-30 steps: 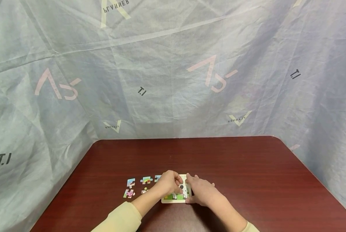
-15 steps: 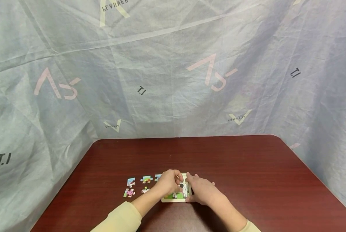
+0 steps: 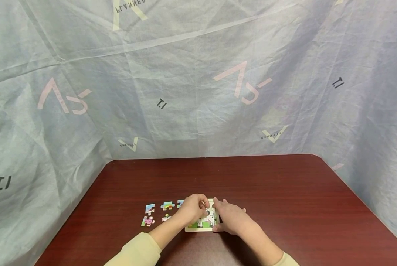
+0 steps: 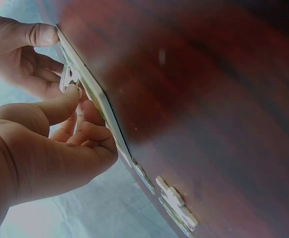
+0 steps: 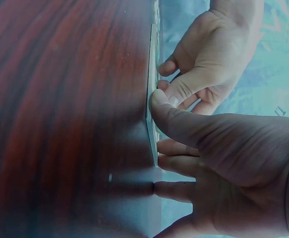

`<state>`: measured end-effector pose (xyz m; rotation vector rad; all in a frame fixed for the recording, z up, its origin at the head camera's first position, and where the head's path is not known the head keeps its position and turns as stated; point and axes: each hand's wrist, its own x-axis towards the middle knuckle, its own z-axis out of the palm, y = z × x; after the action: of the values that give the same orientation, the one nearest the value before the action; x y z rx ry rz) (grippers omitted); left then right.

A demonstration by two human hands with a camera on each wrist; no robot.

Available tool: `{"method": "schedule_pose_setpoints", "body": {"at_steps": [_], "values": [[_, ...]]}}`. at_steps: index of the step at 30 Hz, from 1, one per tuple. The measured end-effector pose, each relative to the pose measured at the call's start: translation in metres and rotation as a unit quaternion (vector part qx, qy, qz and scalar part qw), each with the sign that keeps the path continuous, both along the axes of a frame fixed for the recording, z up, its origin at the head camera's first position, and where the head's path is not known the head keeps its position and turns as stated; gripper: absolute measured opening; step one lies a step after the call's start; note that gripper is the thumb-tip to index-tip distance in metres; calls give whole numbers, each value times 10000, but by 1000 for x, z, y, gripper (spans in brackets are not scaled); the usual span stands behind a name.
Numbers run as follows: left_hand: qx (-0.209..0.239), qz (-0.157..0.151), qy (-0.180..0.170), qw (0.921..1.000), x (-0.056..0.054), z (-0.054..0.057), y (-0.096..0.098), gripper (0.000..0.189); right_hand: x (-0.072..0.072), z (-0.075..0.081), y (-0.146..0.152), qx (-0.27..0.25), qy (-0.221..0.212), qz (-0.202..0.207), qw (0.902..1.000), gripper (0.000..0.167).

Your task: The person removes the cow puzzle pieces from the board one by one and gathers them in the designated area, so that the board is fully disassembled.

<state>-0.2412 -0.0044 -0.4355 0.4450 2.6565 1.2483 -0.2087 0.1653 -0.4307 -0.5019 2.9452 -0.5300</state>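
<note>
A small wooden puzzle tray (image 3: 198, 230) with a pale rim lies on the table, showing a white cow on green grass. My left hand (image 3: 192, 210) is over its left and middle part, thumb and fingertips pinching a puzzle piece (image 4: 64, 77) that stands tilted above the tray. The hand hides much of the piece in the head view. My right hand (image 3: 233, 218) holds the tray's right end, with the thumb (image 5: 160, 101) at the near edge and the index finger at the far corner. Its other fingers spread out to the right.
Left of the tray lie several loose puzzle pieces, among them a pink one (image 3: 148, 221), a blue one (image 3: 150, 208) and a green-yellow one (image 3: 167, 205). My left forearm partly covers others. The dark red table (image 3: 268, 184) ends at a grey cloth backdrop (image 3: 185, 74).
My left fingertips have shifted slightly up and left over the tray, and more of the cow's white body shows below them. The right hand keeps its hold.
</note>
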Motion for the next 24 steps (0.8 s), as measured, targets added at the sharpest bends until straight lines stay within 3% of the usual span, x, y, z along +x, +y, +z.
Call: {"method": "schedule_pose_setpoints", "body": {"at_steps": [5,13,24], "values": [[3,-41,-26,10000,0,1,1,22,0,2,1,10,108,62,9999,92],[-61,-39,-31,10000,0,-1,2,21,0,2,0,63,47,-40,10000,71],[-22,-32,-26,10000,-1,-4,-1,20,-1,-2,-1,130,103,-26,9999,70]]}}
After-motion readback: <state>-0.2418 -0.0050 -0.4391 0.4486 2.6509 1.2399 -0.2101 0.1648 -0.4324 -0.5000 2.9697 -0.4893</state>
